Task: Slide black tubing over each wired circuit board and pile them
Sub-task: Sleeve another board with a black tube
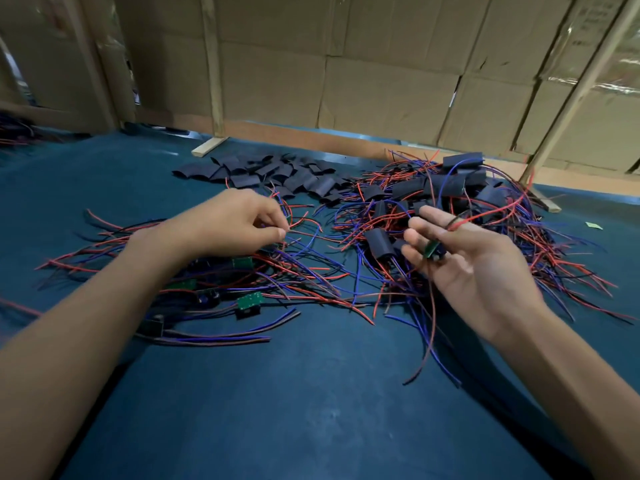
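- Hands work above a desk [311, 393] covered in dark teal cloth, both forearms reaching in from 6 o'clock.
- Left hand [239, 220], palm down, has thumb and forefinger fingers [277, 233] pinched together on thin red and blue wires [301, 226] that trail toward 3 o'clock.
- Right hand [464, 261] lies palm up with fingers loosely curled; a small green circuit board with a black component [433, 251] rests in the fingers, lightly held, and a red wire loops over the fingers toward 12 o'clock.
- Bare green circuit boards with long red, blue and black leads [249, 301] lie spread under and at 6 o'clock of the left hand.
- Loose pieces of flat black tubing [277, 173] sit in a heap at 12 o'clock of the left hand.
- Boards already sleeved in black tubing, wires tangled, form a pile [460, 188] at 12 o'clock of the right hand, spilling toward 3 o'clock.
- One sleeved board [379, 242] lies just at 9 o'clock of the right hand's fingertips.
- Brown cardboard boxes [381, 64] and pale wooden battens [211, 64] stand along the desk's far edge.
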A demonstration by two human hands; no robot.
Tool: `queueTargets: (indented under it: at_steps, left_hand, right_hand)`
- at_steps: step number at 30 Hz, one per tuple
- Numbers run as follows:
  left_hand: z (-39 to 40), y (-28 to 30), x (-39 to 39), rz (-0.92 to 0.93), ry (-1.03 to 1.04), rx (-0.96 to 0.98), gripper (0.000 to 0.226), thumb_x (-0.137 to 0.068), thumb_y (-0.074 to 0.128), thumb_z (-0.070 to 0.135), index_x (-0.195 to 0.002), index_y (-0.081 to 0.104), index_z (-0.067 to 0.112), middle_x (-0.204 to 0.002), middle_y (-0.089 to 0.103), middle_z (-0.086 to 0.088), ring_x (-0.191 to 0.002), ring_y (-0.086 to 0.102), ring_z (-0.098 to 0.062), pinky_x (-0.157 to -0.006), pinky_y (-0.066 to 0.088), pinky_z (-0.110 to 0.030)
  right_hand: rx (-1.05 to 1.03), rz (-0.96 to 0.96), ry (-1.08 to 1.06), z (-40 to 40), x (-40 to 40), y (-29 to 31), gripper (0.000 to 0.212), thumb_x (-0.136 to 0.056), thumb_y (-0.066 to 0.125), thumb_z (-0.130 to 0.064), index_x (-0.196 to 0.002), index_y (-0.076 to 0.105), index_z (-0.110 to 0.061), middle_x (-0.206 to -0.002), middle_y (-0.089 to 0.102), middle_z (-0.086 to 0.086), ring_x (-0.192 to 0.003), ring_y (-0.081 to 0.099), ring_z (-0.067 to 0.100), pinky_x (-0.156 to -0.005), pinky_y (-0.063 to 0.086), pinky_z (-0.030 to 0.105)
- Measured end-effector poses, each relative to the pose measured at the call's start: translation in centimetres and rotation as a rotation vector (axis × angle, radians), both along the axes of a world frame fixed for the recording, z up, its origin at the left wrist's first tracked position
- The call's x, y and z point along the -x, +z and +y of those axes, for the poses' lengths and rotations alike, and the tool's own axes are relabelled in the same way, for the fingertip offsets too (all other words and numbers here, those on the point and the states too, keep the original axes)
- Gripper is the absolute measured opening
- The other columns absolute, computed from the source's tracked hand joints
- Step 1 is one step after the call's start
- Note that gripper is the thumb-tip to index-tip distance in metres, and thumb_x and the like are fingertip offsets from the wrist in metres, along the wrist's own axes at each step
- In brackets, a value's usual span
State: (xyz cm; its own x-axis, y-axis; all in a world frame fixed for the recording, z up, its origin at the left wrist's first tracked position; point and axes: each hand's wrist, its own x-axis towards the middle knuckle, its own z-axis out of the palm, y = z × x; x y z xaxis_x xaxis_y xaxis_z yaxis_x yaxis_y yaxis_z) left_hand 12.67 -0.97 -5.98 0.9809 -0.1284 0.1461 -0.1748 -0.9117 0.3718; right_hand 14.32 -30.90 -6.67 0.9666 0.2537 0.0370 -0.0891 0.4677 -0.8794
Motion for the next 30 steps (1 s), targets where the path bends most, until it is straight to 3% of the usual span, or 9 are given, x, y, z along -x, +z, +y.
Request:
queueTargets:
  at_steps: [3,6,9,12,15,18,23,26,30]
  left_hand:
    - [-1.4,1.2,0.4,-0.001,-0.003,0.055,0.015,-0.091,0.068,0.039,-0.103,0.062,0.032,-0.092,0.067,0.016,-0.093,0.064,-0.01,-0.084,0.049,-0.028]
    - [-2.0,5.0,2.5,0.188,-0.053,0.042,0.046,-0.064,0.078,0.068,-0.094,0.057,0.04,-0.086,0.069,0.018,-0.078,0.064,0.0,-0.072,0.05,-0.03]
    - [-4.0,6.1,4.0,0.528,-0.03,-0.414,0.059,-0.061,0.083,0.066,-0.106,0.06,0.035,-0.092,0.072,0.014,-0.08,0.067,-0.006,-0.071,0.054,-0.032]
    - [-7.1,4.6,4.8,0.548,0.009,-0.782,0.043,-0.083,0.077,0.037,-0.119,0.059,0.021,-0.113,0.066,-0.001,-0.088,0.059,-0.021,-0.061,0.047,-0.029]
    - [-8.2,4.8,4.6,0.387,0.011,-0.749,0.03,-0.088,0.061,0.018,-0.118,0.056,0.02,-0.094,0.054,-0.002,-0.08,0.051,-0.024,-0.055,0.039,-0.03]
    - [-7.1,5.7,3.1,0.211,0.002,-0.602,0.034,-0.085,0.063,0.017,-0.118,0.06,0.024,-0.092,0.063,0.0,-0.084,0.062,-0.025,-0.067,0.052,-0.034]
    - [-5.4,4.4,1.4,-0.184,-0.016,-0.024,0.031,-0.085,0.067,0.023,-0.113,0.063,0.034,-0.091,0.069,0.018,-0.085,0.062,-0.005,-0.081,0.049,-0.03]
    - [-4.6,2.4,0.9,-0.201,0.039,-0.3,0.029,-0.088,0.057,0.019,-0.115,0.063,0.028,-0.109,0.067,0.002,-0.105,0.063,-0.025,-0.088,0.051,-0.039]
    - [-3.8,3.1,0.1,0.209,0.18,-0.562,0.029,-0.089,0.052,0.016,-0.112,0.068,0.022,-0.11,0.067,-0.011,-0.098,0.065,-0.031,-0.086,0.056,-0.039]
  right_hand:
    - [0.027,0.018,-0.03,-0.2,0.0,0.2,0.042,-0.094,0.034,0.002,-0.129,0.058,0.005,-0.076,0.063,0.005,-0.059,0.052,0.015,-0.057,0.048,0.026]
    - [0.043,0.047,-0.024,-0.5,-0.3,0.2,0.044,-0.102,0.038,-0.026,-0.129,0.061,0.0,-0.067,0.044,-0.002,-0.054,0.032,0.012,-0.052,0.032,0.025]
    - [0.049,0.054,-0.04,-0.3,-0.4,0.1,0.058,-0.105,0.034,-0.052,-0.13,0.059,-0.005,-0.063,0.037,-0.005,-0.052,0.027,0.009,-0.049,0.029,0.023]
    - [0.043,0.045,-0.098,0.1,-0.4,0.0,0.051,-0.105,0.039,-0.049,-0.128,0.059,-0.008,-0.061,0.034,-0.007,-0.048,0.025,0.007,-0.044,0.027,0.02]
    - [0.113,-0.056,-0.123,-0.1,-0.3,-0.1,0.041,-0.105,0.046,-0.04,-0.123,0.066,-0.008,-0.065,0.036,-0.006,-0.046,0.025,0.007,-0.04,0.025,0.019]
    - [0.163,-0.14,-0.143,-0.4,0.0,-0.1,0.031,-0.103,0.052,-0.032,-0.113,0.071,-0.011,-0.068,0.047,-0.003,-0.046,0.033,0.009,-0.042,0.028,0.021]
    - [0.142,-0.167,-0.123,-0.2,0.4,0.1,0.024,-0.102,0.053,-0.019,-0.112,0.07,-0.006,-0.068,0.057,0.003,-0.052,0.051,0.015,-0.05,0.048,0.026]
    - [0.135,-0.13,-0.112,-0.1,0.3,0.2,0.022,-0.104,0.049,-0.017,-0.107,0.068,-0.006,-0.068,0.055,0.001,-0.049,0.047,0.013,-0.043,0.04,0.025]
    - [0.139,-0.067,-0.08,-0.5,-0.1,0.2,0.028,-0.106,0.046,-0.029,-0.104,0.069,-0.012,-0.062,0.036,-0.007,-0.042,0.025,0.005,-0.035,0.019,0.018]
